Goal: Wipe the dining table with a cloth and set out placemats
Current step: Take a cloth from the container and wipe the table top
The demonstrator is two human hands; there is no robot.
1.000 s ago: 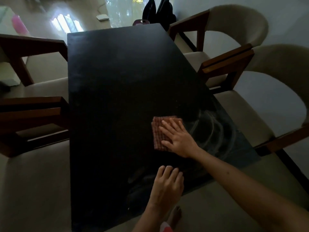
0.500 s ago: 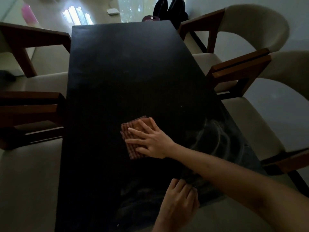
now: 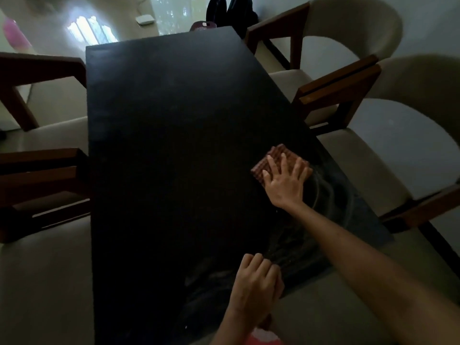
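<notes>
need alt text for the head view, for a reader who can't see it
A person's right hand presses a reddish-brown cloth flat on a dark dining table near its right edge, with faint wipe streaks nearby. The left hand rests on the near edge; cushioned wooden chairs flank both sides.

Dim room, cream wooden-armed chairs [image 3: 353,28]

Home dining room, dim. Long dark dining table [image 3: 174,145] with cushioned wooden-armed chairs [image 3: 348,78] along both sides. Glossy tiled floor [image 3: 57,38] beyond reflects window light; dark bags [image 3: 231,8] sit by the far wall.
</notes>
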